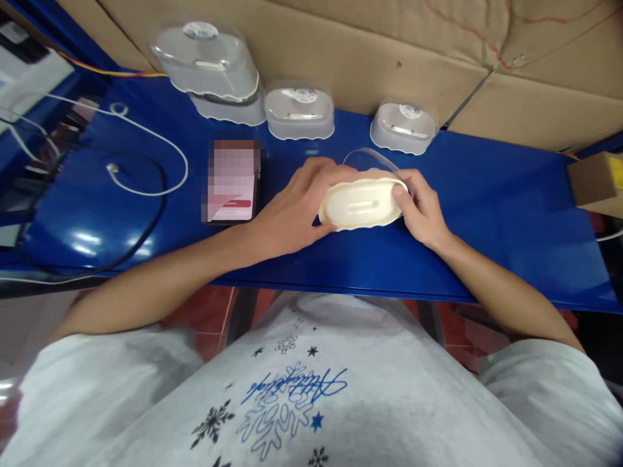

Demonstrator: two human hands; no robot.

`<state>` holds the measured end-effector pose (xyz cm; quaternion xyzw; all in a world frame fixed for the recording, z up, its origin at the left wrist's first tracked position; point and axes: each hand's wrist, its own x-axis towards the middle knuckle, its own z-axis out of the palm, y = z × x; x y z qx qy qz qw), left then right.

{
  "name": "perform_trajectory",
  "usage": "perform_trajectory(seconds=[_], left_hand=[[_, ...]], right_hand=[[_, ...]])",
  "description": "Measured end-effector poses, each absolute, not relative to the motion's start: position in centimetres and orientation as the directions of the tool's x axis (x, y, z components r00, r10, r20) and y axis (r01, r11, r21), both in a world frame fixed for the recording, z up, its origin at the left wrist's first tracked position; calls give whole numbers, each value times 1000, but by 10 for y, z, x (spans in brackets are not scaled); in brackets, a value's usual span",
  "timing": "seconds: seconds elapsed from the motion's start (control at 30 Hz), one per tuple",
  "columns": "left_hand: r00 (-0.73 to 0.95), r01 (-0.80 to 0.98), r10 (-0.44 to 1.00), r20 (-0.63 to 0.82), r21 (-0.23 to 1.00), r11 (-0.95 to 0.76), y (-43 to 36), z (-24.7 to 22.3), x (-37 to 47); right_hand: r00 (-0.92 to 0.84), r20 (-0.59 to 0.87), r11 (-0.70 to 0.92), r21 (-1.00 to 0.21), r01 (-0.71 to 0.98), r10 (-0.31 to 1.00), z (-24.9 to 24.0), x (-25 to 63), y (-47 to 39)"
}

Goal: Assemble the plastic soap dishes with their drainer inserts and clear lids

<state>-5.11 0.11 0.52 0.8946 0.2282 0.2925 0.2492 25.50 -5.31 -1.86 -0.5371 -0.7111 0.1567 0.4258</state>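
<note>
cream plastic shows pale between two bare hands: a shallow oval tray (363,214) with a wavy rim and a raised bar along the middle of its floor, its hollow side turned toward the wearer, lifted above the near part of a glossy blue table (511,201). the left hand (302,206) is partly curled around the tray's left end, fingers along the far edge and thumb against the near edge, the gap between them filled by the plastic. the right hand (424,209) grips the other end, its thumb pressed on the inner face near the rim and its fingers bent behind. just behind the tray a curved clear piece (377,157) reaches to the right hand; whether it is joined to the tray i cannot tell. a phone (231,181) lies to the left of the left hand, its screen blurred into blocks. farther back stand clear-topped containers with wavy pale rims at the bottom: a stacked pair (209,68) at the left, a single container (299,117) beside it, and another container (403,130) well apart to the right. cardboard (341,52) rises behind them. a white cable (187,168) loops on the left, and a small carton (594,181) sits at the right end.
</note>
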Motion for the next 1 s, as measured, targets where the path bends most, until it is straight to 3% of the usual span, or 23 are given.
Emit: perform_trajectory(seconds=[0.1,0.33,0.5,0.73,1.0], left_hand=[[722,319,519,458,445,-837,2,-1,-52],[628,282,470,620,382,-880,11,-12,-48],[719,206,440,537,441,-874,15,-13,-47],[719,274,496,487,457,-846,18,-15,-48],[700,207,583,412,664,-718,19,-11,-47]], right_hand=[[-204,468,484,-623,614,860,-17,259,-54],[-437,514,663,-435,609,738,-15,255,-55],[-470,473,662,-439,608,745,-13,253,-59],[-529,468,706,-443,553,708,-5,254,-62],[-554,424,697,-472,540,716,-5,254,-67]])
